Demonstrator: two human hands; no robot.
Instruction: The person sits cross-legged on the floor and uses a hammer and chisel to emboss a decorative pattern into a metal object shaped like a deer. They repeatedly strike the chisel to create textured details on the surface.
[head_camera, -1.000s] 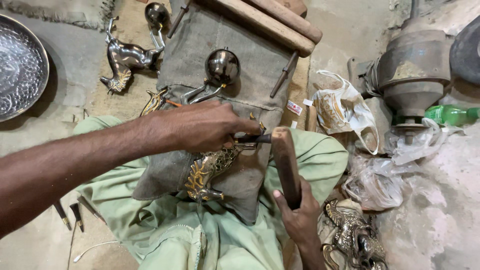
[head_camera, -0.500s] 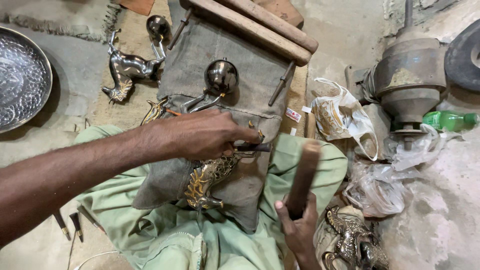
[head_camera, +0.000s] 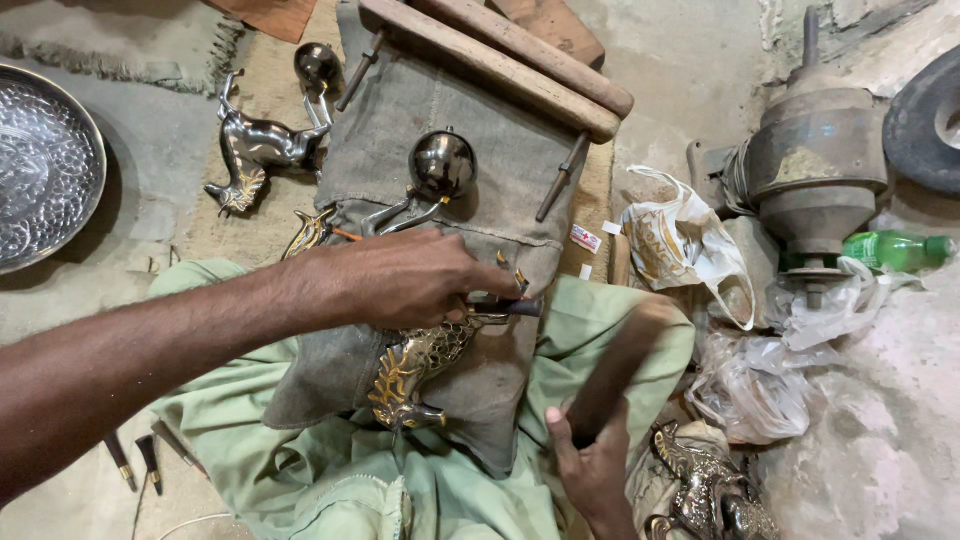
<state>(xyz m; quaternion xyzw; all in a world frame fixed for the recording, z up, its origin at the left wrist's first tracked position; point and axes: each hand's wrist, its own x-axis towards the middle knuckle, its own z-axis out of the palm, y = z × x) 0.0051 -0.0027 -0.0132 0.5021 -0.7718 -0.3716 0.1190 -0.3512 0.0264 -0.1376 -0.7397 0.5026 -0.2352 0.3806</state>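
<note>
Figurine (head_camera: 420, 365) lies on cloth (head_camera: 450, 190); left hand (head_camera: 400, 280) grips chisel (head_camera: 510, 308) against it; right hand (head_camera: 590, 470) grasps mallet (head_camera: 625, 370).

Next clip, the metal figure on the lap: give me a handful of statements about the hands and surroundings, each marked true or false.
1. The left hand presses a slim dark tool against the gold-patterned metal figure. True.
2. The right hand is empty. False: it grips a wooden mallet, blurred in this view.
3. The figure rests on grey cloth over the lap. True.
4. A red plastic bottle lies at the right. False: the bottle is green.
5. An embossed metal dish sits at the left edge. True.
6. The silver animal figure stands on the dish. False: it lies on the mat, apart from the dish.
</note>
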